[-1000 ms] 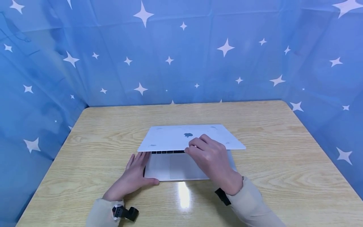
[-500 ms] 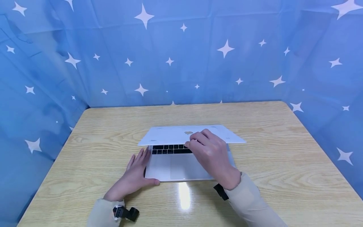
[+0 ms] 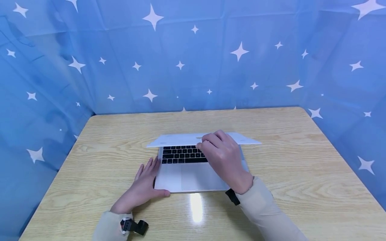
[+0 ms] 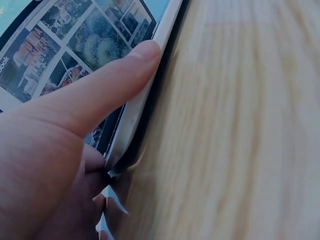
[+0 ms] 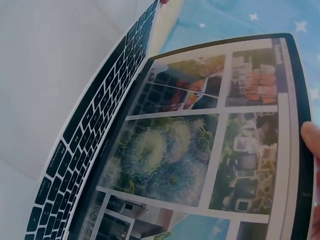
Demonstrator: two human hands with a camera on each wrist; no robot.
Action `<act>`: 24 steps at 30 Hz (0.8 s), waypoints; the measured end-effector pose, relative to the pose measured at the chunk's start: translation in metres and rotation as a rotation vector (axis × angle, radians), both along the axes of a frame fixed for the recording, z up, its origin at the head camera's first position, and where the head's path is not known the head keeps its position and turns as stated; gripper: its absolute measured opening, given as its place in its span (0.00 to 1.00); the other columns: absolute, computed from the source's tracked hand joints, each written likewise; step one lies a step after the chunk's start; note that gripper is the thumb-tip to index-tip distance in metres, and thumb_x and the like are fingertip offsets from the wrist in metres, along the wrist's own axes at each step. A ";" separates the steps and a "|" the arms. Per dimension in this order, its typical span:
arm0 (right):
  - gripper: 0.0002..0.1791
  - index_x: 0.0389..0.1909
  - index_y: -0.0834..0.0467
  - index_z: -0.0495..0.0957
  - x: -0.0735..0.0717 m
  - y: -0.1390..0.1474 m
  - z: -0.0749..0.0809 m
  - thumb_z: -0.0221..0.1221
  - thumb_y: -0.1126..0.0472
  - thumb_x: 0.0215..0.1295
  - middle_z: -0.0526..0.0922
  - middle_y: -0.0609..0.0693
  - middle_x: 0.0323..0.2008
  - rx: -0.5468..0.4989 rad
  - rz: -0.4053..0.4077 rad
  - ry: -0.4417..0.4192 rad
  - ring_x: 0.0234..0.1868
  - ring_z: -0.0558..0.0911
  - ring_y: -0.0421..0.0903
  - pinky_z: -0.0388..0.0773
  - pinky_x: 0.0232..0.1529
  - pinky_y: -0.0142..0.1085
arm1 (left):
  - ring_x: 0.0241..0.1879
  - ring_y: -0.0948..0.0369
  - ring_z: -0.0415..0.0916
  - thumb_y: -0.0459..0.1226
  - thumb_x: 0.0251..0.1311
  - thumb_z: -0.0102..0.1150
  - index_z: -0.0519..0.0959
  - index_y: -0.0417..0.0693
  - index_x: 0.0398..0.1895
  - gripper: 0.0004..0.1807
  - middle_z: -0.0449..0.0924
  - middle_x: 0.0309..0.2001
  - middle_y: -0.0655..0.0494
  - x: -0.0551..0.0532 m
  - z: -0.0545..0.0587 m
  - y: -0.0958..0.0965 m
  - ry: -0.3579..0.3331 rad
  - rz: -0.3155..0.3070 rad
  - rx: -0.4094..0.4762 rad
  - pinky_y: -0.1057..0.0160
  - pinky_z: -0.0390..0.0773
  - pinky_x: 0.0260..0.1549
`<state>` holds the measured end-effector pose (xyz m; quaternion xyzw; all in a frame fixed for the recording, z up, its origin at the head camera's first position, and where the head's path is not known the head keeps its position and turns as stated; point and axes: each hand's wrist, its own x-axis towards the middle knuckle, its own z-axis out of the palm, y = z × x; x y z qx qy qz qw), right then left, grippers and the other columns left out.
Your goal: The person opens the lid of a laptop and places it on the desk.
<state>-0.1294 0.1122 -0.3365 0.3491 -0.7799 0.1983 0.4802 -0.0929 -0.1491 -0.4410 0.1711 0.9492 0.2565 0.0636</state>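
Laptop (image 3: 169,177): slim, pale metal with rounded corners, base flat on the table between the two hands, its left front corner inside the curve of the left hand
Left hand (image 3: 141,189): fingers straight and spread apart along the base's left edge, thumb laid against its front edge
Right hand (image 3: 223,159): thumb and curled fingers pinch the front edge of the lid (image 3: 176,139), above the base
Lid: a smooth, thin white panel, tilted up from the base and reaching out to both sides of the right hand
Keyboard (image 3: 181,155): small square black keys in rows, partly behind the right hand
Trackpad (image 3: 196,175): a smooth grey rectangle, right of the left thumb and below the right hand
Screen (image 5: 165,140): glossy, dark-rimmed, filled with a grid of photos, just beside the right thumb
Table (image 3: 304,160): light wood grain, spreading beyond both hands, with a glossy white glare (image 3: 196,207) between the wrists
Sleeves (image 3: 265,207): beige cloth, lightly creased, just behind each hand
Backdrop (image 3: 208,43): wrinkled blue fabric with white four-pointed stars, well beyond the hands
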 end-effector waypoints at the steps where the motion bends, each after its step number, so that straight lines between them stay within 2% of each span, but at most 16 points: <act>1: 0.11 0.14 0.57 0.71 -0.001 0.000 0.000 0.64 0.69 0.45 0.81 0.47 0.25 -0.005 -0.002 -0.001 0.25 0.74 0.46 0.72 0.24 0.33 | 0.67 0.50 0.31 0.67 0.31 0.59 0.45 0.37 0.67 0.65 0.40 0.68 0.44 0.000 0.000 0.000 -0.002 0.000 -0.001 0.46 0.29 0.61; 9: 0.11 0.15 0.57 0.71 -0.009 -0.002 0.002 0.62 0.65 0.52 0.79 0.47 0.25 -0.030 -0.035 0.043 0.25 0.73 0.47 0.67 0.20 0.34 | 0.67 0.50 0.31 0.68 0.31 0.58 0.46 0.37 0.67 0.65 0.41 0.68 0.44 0.000 0.000 0.001 -0.012 0.000 0.005 0.47 0.28 0.61; 19: 0.11 0.17 0.57 0.71 -0.019 -0.005 0.000 0.61 0.64 0.54 0.78 0.48 0.25 -0.072 -0.078 0.084 0.25 0.72 0.48 0.64 0.20 0.37 | 0.67 0.51 0.31 0.68 0.31 0.59 0.45 0.38 0.68 0.65 0.41 0.68 0.45 0.000 -0.001 0.001 -0.014 0.002 0.014 0.47 0.28 0.61; 24: 0.08 0.19 0.57 0.74 -0.023 -0.006 -0.003 0.61 0.63 0.54 0.78 0.49 0.25 -0.088 -0.089 0.071 0.27 0.72 0.49 0.65 0.22 0.38 | 0.67 0.51 0.31 0.68 0.31 0.59 0.45 0.38 0.68 0.65 0.40 0.68 0.45 0.000 -0.001 0.001 -0.012 0.005 0.016 0.47 0.29 0.61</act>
